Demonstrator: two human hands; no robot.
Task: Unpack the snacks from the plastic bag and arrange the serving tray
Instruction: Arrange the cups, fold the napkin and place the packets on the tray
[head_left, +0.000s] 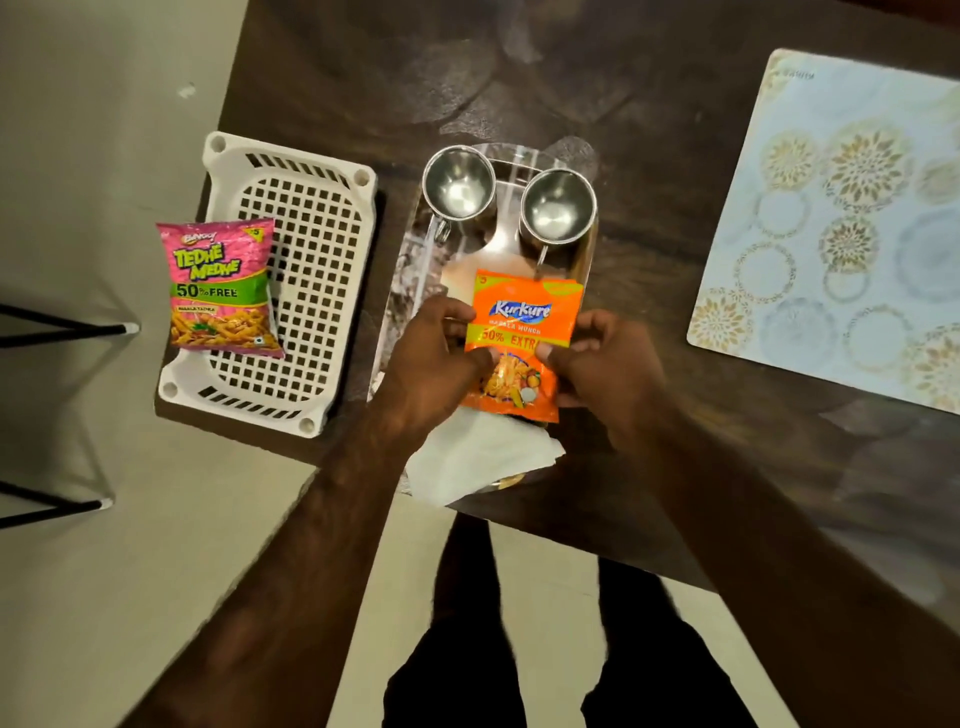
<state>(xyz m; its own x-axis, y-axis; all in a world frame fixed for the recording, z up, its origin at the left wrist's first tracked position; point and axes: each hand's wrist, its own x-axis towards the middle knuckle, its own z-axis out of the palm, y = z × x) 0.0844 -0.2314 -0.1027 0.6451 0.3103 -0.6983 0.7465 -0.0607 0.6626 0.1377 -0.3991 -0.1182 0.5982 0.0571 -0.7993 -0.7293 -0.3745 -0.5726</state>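
Nearest, dark-trousered legs (519, 649) are seen on a pale floor at the table's edge. A crumpled white plastic bag (483, 457) is laid at the near edge of the dark brown wooden table (363, 67), slightly overhanging it and partly covered by the packet above. Just beyond, an orange Kurkure snack packet (524, 332) is held label up over the near half of a shiny rectangular steel serving tray (408, 280); whether its back touches the tray cannot be told. The packet is pinched at its left edge by the left hand (431, 358) and at its right edge by the right hand (602, 364), thumbs pressed on the printed front, fingers curled. At the tray's far end two empty round steel cups with handles are set side by side: the left cup (458, 182) and the right cup (558, 205), the latter's handle just beyond the packet's top edge. Left of the tray a white perforated plastic basket (306, 270) is placed, with a pink Tedhe Medhe snack packet (223, 291) laid across its left rim. Well to the right, a pale blue mat patterned with gold floral circles (841, 223) is spread flat.
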